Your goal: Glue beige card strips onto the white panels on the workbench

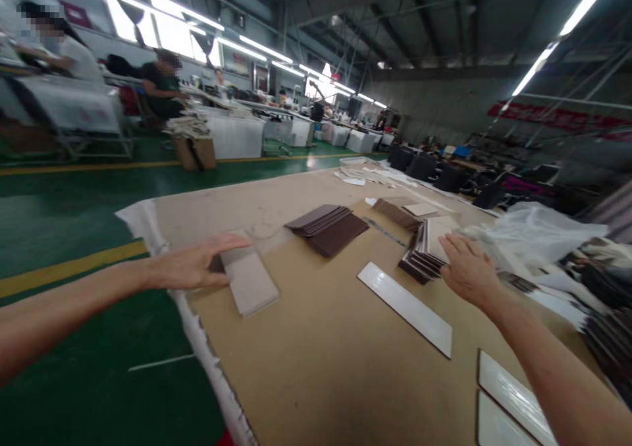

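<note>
My left hand (190,261) is at the left end of a small stack of beige rectangular panels (253,284) on the table. Its index finger reaches over their far edge and the thumb touches the near side, with a gap between them. My right hand (467,268) lies with outstretched fingers against a fanned stack of pale-topped, dark-edged panels (428,248). Between the hands sits a fanned pile of dark brown panels (328,228). A glossy white strip (407,307) with dark edges lies nearer to me.
The brown-covered table (306,373) has a white cloth edge (197,340) at left. More glossy strips (516,393) lie at near right. Tan panels (397,212) stand behind the right stack. Clear plastic sheeting (538,232) lies at right. People sit at workbenches across the green floor (74,202).
</note>
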{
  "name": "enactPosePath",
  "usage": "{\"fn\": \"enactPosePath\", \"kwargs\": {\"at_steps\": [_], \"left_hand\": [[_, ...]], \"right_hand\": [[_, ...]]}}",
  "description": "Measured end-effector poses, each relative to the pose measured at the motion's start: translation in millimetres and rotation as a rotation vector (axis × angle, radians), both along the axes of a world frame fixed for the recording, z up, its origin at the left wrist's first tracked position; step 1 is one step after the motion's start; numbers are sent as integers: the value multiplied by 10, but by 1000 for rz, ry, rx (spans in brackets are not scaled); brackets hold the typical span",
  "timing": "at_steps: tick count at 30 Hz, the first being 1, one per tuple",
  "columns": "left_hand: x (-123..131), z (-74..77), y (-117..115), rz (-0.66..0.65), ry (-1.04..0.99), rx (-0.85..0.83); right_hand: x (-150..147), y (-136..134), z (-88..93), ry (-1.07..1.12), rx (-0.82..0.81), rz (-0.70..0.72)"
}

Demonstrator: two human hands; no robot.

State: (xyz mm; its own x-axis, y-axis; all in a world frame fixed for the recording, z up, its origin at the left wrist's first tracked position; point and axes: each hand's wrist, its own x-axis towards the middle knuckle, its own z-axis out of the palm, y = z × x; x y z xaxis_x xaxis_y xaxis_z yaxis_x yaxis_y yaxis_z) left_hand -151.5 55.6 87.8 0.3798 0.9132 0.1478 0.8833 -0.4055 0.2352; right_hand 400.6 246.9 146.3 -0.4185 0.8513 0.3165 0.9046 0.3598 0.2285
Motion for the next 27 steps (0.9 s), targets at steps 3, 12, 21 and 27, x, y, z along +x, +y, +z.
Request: {"fn": "enactPosePath", "kwargs": {"at_steps": [3, 12, 21, 27], "left_hand": [[-12, 62, 211, -90, 52, -117], [234, 318, 487, -258, 147, -289], [104, 427, 440, -206, 108, -202], [250, 646, 365, -194, 120, -190]], "right_hand": [[-159, -352, -108, 22, 48, 260], [-485, -1844, -171, 156, -16, 604], [-308, -2224, -215, 181, 9, 594], [-583, -2382, -157, 263, -146, 586]]}}
